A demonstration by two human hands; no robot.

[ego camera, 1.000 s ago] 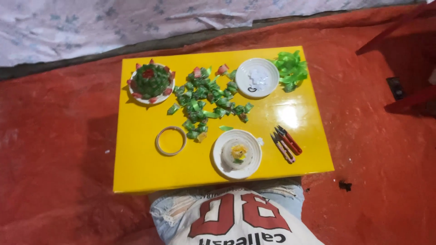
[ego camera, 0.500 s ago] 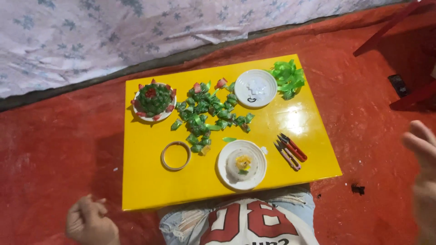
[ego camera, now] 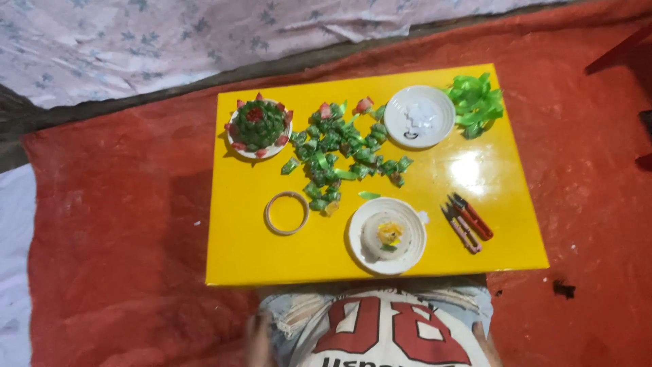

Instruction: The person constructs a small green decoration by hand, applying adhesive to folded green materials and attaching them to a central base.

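While both hands sit blurred at the frame's bottom edge, I cannot tell their grip; nearest, a white plate point(ego camera: 387, 236) rests on the yellow tabletop point(ego camera: 238, 251), snips point(ego camera: 467, 222) beside it.

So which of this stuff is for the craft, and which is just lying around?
Likely in use: folded green pieces, green-and-red rosette, green ribbon, snips, ring, near plate.
Just about: red mat, flowered cloth, dark scrap.
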